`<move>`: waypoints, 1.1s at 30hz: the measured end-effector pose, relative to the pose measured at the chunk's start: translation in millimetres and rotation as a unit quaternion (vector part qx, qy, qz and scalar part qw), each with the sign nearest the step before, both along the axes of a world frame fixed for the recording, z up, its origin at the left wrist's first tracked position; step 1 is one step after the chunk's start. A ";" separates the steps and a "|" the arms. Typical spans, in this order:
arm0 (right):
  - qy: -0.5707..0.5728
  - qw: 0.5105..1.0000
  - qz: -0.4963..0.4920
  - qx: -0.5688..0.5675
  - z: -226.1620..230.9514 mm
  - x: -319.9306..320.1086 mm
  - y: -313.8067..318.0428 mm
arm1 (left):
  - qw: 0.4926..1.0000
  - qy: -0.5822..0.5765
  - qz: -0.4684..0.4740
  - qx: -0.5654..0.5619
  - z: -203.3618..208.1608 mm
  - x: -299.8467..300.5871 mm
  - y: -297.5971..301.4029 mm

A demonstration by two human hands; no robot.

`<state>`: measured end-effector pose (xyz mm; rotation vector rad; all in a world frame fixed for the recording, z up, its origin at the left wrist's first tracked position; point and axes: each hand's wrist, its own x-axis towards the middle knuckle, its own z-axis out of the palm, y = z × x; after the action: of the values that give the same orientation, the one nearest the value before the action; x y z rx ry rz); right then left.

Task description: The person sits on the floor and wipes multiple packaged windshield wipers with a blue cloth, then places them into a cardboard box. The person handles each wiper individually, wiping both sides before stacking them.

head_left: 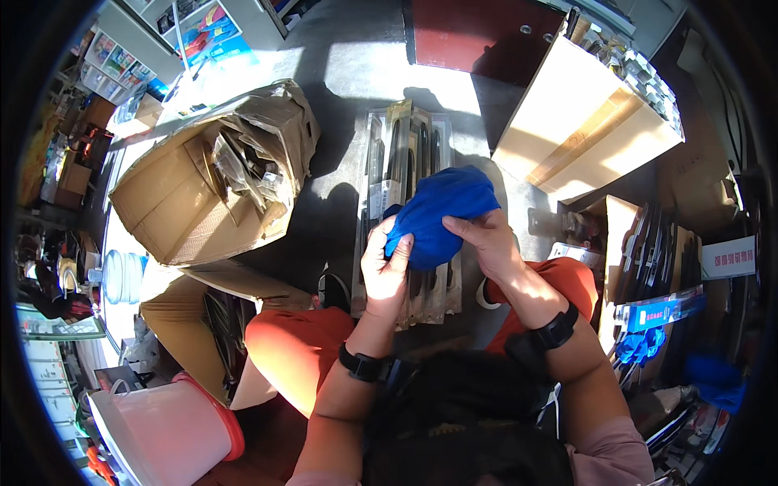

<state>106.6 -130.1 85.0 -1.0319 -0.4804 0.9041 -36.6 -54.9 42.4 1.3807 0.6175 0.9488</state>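
Note:
Between my two hands is a blue cloth (447, 204), bunched and held up in front of me. My left hand (384, 263) pinches its lower left edge between thumb and fingers. At the right side, my right hand (489, 236) grips the cloth with the thumb on top; its other fingers are partly hidden behind it. Below the cloth, several long, narrow clear-plastic packages (389, 154) with dark strips inside lie side by side on the floor. The cloth hides their middle part.
An opened, crumpled cardboard box (174, 198) with plastic wrapping inside stands to the left. At the far right is a tall carton (587, 121) full of packages. Nearer right, another box (613, 243) holds dark long pieces. A white bucket (162, 433) sits at the lower left.

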 end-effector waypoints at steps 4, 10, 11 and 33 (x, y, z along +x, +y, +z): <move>0.009 0.996 0.066 -0.056 -12.6 11.4 1.1 | 0.979 -0.145 0.005 -0.146 29.2 -26.6 7.2; -0.101 0.986 -0.070 -0.112 -29.5 13.8 9.6 | 0.945 -0.211 -0.044 -0.246 52.3 -46.1 5.1; -0.088 0.990 -0.035 -0.101 -31.5 11.1 10.6 | 0.932 -0.231 -0.055 -0.274 59.8 -48.6 4.6; 0.258 0.942 0.193 0.099 -41.2 -9.7 26.5 | 0.984 0.041 0.085 -0.154 55.6 -94.9 135.8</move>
<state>96.9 -103.5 43.8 -0.4885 -0.3218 1.3956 -131.5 80.9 98.0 1.1075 0.9156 0.8905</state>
